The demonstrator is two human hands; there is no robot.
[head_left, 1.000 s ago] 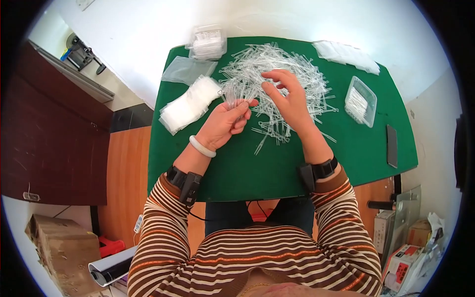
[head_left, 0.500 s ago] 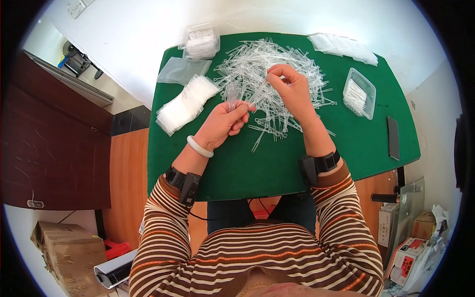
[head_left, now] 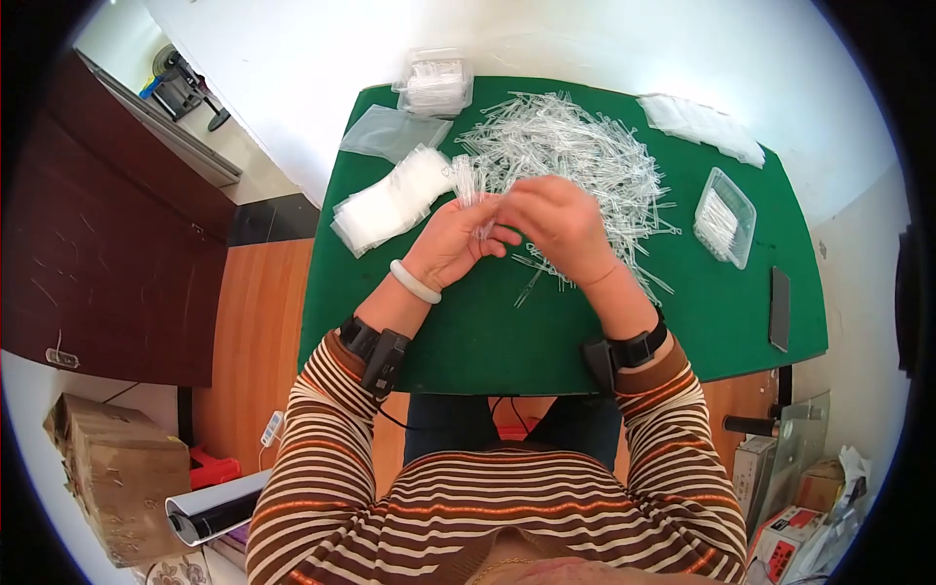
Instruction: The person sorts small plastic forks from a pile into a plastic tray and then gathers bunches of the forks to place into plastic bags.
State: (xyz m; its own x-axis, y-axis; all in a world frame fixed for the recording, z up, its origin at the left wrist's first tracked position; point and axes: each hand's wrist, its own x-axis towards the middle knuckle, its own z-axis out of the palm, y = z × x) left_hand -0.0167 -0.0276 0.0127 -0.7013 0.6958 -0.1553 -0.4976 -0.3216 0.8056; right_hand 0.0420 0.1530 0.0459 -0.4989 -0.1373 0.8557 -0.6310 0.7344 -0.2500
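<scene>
My left hand [head_left: 451, 239] is closed around a bundle of clear plastic picks [head_left: 469, 178], their ends standing up above the fingers. Against its fingertips is my right hand [head_left: 558, 226], with thumb and fingers pinched together; what they grip, if anything, is hidden behind the knuckles. Just beyond both hands spreads a large loose pile of clear plastic picks [head_left: 595, 146], some with forked tips. Left of the bundle lies a fanned stack of small whitish plastic bags [head_left: 390, 203].
A flat clear bag [head_left: 390, 134] and a tub of wrapped-looking white pieces [head_left: 436, 86] sit at the back left. On the right are more whitish bags [head_left: 702, 127], a clear tray [head_left: 724, 216] of thin white sticks and a dark phone [head_left: 779, 309]. Green cloth [head_left: 478, 341] covers the table.
My right hand has come down and left from above the pile to meet my left hand. The bundle stays in my left hand. The whole view has shifted slightly.
</scene>
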